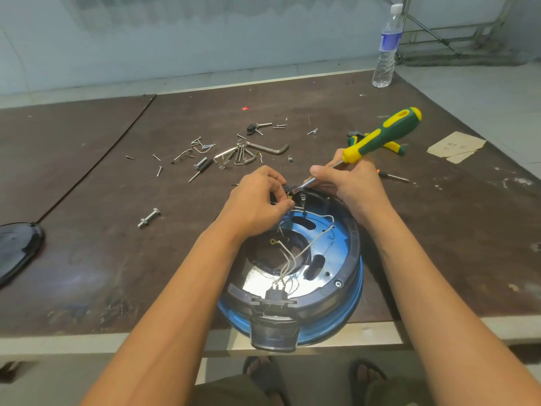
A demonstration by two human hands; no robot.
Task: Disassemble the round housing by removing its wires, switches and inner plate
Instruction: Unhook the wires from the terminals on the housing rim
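Far left of the round housing (349, 259), a black oval cover (17, 247) lying flat on the bench (87, 273). Nearer the housing, to its left, a bolt with nut (149, 218). Beyond the housing and to its left, loose screws (181, 155) and a bunch of hex keys (248, 152).

Over the housing's far rim, left hand (257, 200), fingers curled, pinching a small black switch (288, 190). The housing itself blue, dark-rimmed, open side up, at the bench's near edge and overhanging it. Inside the housing, white wires (295, 256) running from the far rim to a black connector (275, 297) at the near rim.

Just right of the switch, right hand (351, 186) wrapped round the shaft of a green-and-yellow screwdriver (383, 134), flat tip against the switch.

Beyond the housing to its right, a small screwdriver (395, 177), pliers (395, 146), a cardboard scrap (456, 146) and, far behind, an upright water bottle (386, 48).
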